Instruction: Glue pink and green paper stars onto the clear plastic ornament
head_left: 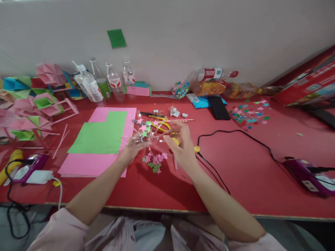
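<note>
My left hand (pixel 134 144) grips a clear plastic piece, cut into strips like a bottle part, with pink and green stars (pixel 144 128) stuck on it. More pink and green stars (pixel 155 160) show just below it. My right hand (pixel 180 144) is at the piece's right side, thumb and fingers closed in a pinch. What sits between those fingertips is too small and blurred to name. Behind the hands lie yellow-handled scissors (pixel 165 126) and a yellow-and-black cutter knife (pixel 154 116). A yellow part (pixel 176 141) of some tool shows behind my right hand, which hides the rest.
Green paper (pixel 101 136) and pink sheets (pixel 91 165) lie at left, near folded paper lanterns (pixel 47 101). Plastic bottles (pixel 114 81) stand along the wall. A phone (pixel 219 108), star-covered clear plastic (pixel 250 115), a black cable (pixel 235 131) and a purple power strip (pixel 309 176) are at right.
</note>
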Motion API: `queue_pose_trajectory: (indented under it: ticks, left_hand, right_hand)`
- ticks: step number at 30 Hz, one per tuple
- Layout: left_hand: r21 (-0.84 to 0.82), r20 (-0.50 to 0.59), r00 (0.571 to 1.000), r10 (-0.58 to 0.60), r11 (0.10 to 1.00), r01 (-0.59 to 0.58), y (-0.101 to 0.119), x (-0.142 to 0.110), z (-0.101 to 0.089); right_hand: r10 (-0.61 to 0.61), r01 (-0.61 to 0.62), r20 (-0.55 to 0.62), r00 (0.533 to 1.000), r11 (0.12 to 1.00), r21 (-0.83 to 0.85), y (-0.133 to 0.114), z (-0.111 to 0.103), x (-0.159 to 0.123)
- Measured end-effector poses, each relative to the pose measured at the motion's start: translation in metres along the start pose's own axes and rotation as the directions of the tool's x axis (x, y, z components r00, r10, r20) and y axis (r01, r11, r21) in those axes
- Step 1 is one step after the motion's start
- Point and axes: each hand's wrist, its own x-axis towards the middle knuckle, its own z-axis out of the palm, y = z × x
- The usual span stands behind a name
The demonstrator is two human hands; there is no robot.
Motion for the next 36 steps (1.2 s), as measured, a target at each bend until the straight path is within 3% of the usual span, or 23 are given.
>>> queue_pose_trajectory:
  ticks: [4, 11, 15, 20, 24, 30, 36]
  left_hand:
    - [0.000, -0.007, 1.000, -0.003, 1.000, 0.003, -0.005, 0.004, -0.006]
    - [0.089, 0.066, 0.997, -0.050, 0.995, 0.044, -0.005, 0.008, -0.012]
    - [0.156, 0.167, 0.983, -0.070, 0.987, 0.044, 0.001, 0.005, -0.010]
    - [0.223, 0.184, 0.969, -0.162, 0.967, 0.120, 0.013, 0.003, -0.009]
    - [0.314, 0.218, 0.957, -0.192, 0.942, 0.118, 0.024, 0.010, -0.022]
    - [0.231, 0.307, 0.915, -0.263, 0.953, 0.197, 0.036, 0.021, -0.045]
    - [0.235, 0.248, 0.943, -0.223, 0.958, 0.164, 0.037, 0.026, -0.056]
  right_hand:
    - [0.165, -0.176, 0.145, 0.976, 0.982, 0.065, 0.003, 0.003, 0.001]
    - [0.268, -0.287, 0.221, 0.938, 0.956, 0.057, 0.005, 0.009, 0.000]
    - [0.252, -0.260, 0.232, 0.940, 0.966, 0.005, 0.008, 0.011, 0.005]
    - [0.271, -0.274, 0.202, 0.941, 0.962, -0.010, 0.013, 0.013, 0.010]
    - [0.309, -0.303, 0.182, 0.933, 0.951, -0.060, 0.020, 0.014, 0.012]
    - [0.332, -0.308, 0.202, 0.921, 0.941, -0.144, 0.031, 0.023, 0.014]
    - [0.321, -0.289, 0.231, 0.918, 0.943, -0.162, 0.042, 0.035, 0.019]
